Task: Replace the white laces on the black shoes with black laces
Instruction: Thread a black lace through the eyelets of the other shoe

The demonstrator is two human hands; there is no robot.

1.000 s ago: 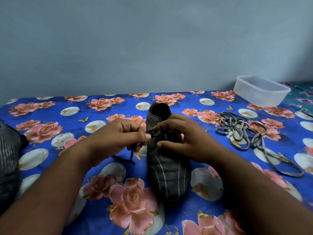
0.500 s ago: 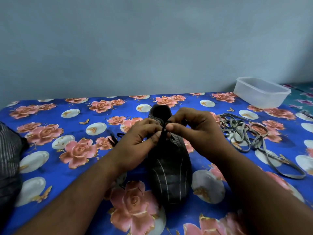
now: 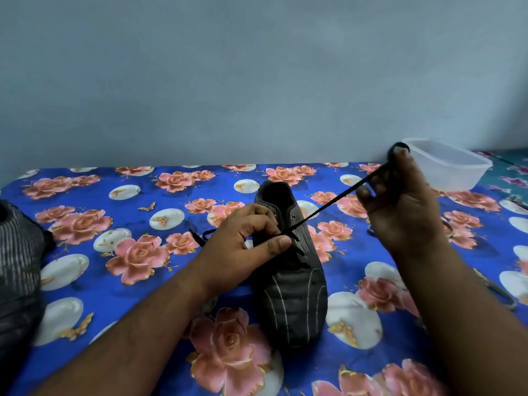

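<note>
Head view: a black shoe (image 3: 291,284) being laced on a blue floral cloth (image 3: 120,281).

The shoe lies mid-cloth, toe toward the camera. A second shoe (image 3: 17,270) sits at the left edge; a clear tub (image 3: 448,167) stands far right. The right hand (image 3: 405,207), raised beside the tub, grips the black lace (image 3: 328,204) taut in curled fingers. The left hand (image 3: 245,241) pinches the lace at the eyelets, thumb against forefinger.

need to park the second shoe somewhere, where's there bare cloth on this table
Bare cloth lies between the shoe and the dark bundle at the left edge, and along the wall behind it. The right is crowded: the right hand pulls the black lace taut there, beside the tub.
</note>
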